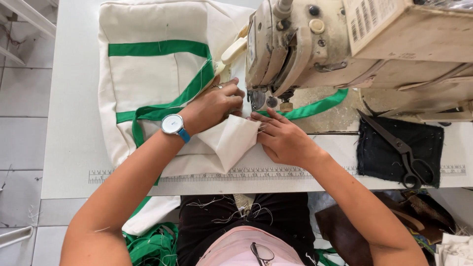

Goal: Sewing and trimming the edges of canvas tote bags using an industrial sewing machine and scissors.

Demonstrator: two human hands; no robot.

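- Two hands work at the sewing machine [315, 44]: left hand [214, 106] pinches the cream canvas bag [148, 74]; right hand [283, 138] presses its folded corner flat.
- Fingertips sit close to the needle; a slip could catch them or skew the green strap [167, 49].

Black scissors [405, 150] lie on a dark fabric patch [379, 145] at the right of the white surface [74, 123]. A printed ruler strip [197, 176] runs along its near edge. Green fabric scraps [152, 246] are heaped below, beside grey floor tiles [19, 103].
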